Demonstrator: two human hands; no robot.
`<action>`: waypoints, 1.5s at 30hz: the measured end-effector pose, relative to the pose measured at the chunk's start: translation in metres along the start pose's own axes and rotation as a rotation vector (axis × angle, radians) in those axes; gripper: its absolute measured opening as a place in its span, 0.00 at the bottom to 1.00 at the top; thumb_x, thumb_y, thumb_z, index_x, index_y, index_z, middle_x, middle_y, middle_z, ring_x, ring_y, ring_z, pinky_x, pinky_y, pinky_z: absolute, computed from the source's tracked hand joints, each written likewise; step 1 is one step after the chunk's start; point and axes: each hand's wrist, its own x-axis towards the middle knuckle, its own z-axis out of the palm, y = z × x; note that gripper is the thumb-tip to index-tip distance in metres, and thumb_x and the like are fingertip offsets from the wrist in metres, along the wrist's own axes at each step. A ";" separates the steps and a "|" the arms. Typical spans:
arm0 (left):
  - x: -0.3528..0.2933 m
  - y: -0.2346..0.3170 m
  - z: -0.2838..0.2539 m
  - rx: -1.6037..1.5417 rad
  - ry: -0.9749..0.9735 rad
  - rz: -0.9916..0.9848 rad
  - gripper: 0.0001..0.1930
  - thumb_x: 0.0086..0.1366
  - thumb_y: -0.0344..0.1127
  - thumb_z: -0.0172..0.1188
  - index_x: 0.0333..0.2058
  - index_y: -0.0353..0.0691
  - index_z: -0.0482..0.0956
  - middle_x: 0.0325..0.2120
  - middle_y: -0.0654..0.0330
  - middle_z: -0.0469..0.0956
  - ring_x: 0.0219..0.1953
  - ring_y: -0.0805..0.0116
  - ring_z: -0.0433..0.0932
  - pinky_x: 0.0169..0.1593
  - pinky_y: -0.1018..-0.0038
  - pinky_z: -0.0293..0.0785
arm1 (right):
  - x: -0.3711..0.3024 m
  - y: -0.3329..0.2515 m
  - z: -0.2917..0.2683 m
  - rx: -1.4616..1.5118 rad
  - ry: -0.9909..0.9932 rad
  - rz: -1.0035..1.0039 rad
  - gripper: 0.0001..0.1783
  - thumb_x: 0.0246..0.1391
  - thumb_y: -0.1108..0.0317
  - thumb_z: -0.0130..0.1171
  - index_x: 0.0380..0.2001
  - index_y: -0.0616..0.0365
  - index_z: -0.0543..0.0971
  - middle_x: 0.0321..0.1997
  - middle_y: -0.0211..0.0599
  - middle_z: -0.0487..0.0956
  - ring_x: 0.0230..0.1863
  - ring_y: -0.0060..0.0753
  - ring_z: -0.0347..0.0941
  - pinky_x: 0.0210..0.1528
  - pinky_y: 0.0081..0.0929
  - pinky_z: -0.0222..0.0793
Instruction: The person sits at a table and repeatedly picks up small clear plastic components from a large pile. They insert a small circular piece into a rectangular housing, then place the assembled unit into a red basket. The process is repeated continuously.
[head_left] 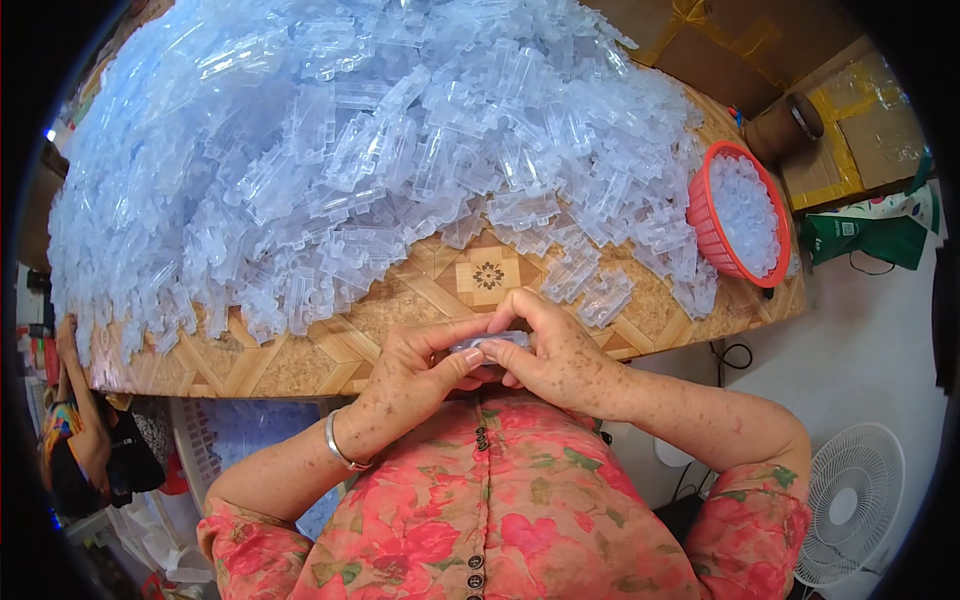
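Note:
Both my hands meet at the table's front edge, close to my body, around one small clear plastic piece (508, 339). My left hand (425, 360) has its fingers curled under the piece and its thumb pressed on top. From the other side my right hand (555, 350) pinches it, index finger arched over and thumb near the left thumb. Fingers cover most of the piece, so its exact shape is hidden. A large heap of similar clear plastic pieces (330, 150) spreads over the table beyond my hands. A few loose pieces (605, 297) lie just past my right hand.
A red plastic basket (703, 225) filled with small clear parts stands at the table's right edge. Cardboard boxes (850, 120) stand behind it. A white fan (845, 505) is at lower right. At far left, another person's arm (80, 380) reaches to the patterned table (400, 290).

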 end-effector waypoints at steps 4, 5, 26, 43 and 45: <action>0.002 -0.023 0.010 0.051 0.072 0.249 0.20 0.71 0.28 0.59 0.60 0.38 0.75 0.44 0.58 0.83 0.43 0.73 0.83 0.47 0.77 0.82 | -0.002 -0.001 0.000 0.043 0.000 0.024 0.17 0.56 0.59 0.66 0.40 0.59 0.75 0.41 0.45 0.79 0.39 0.41 0.78 0.43 0.39 0.73; 0.000 -0.027 0.013 0.084 0.097 0.359 0.20 0.70 0.27 0.59 0.60 0.36 0.75 0.44 0.57 0.83 0.43 0.72 0.83 0.47 0.76 0.82 | -0.002 -0.002 0.000 0.051 -0.002 0.034 0.17 0.56 0.60 0.66 0.40 0.59 0.75 0.42 0.45 0.79 0.38 0.40 0.79 0.42 0.38 0.74; -0.155 0.007 -0.049 1.236 0.490 0.071 0.22 0.52 0.34 0.74 0.45 0.35 0.80 0.33 0.52 0.83 0.27 0.60 0.82 0.33 0.67 0.77 | -0.047 0.045 -0.044 -0.766 0.810 -0.338 0.35 0.41 0.60 0.75 0.53 0.57 0.74 0.58 0.44 0.73 0.60 0.51 0.67 0.63 0.47 0.61; 0.064 0.018 0.061 0.749 0.041 0.719 0.26 0.59 0.33 0.69 0.55 0.34 0.74 0.41 0.46 0.81 0.34 0.56 0.85 0.36 0.66 0.80 | -0.042 0.041 -0.049 -0.657 0.876 -0.468 0.38 0.37 0.64 0.78 0.54 0.58 0.74 0.57 0.43 0.75 0.57 0.49 0.70 0.60 0.45 0.64; 0.073 0.019 0.063 0.851 0.083 0.780 0.27 0.59 0.34 0.69 0.56 0.33 0.74 0.41 0.46 0.81 0.35 0.54 0.84 0.37 0.64 0.80 | -0.039 0.037 -0.051 -0.717 0.861 -0.437 0.39 0.35 0.63 0.78 0.54 0.58 0.74 0.56 0.43 0.75 0.57 0.49 0.70 0.60 0.44 0.64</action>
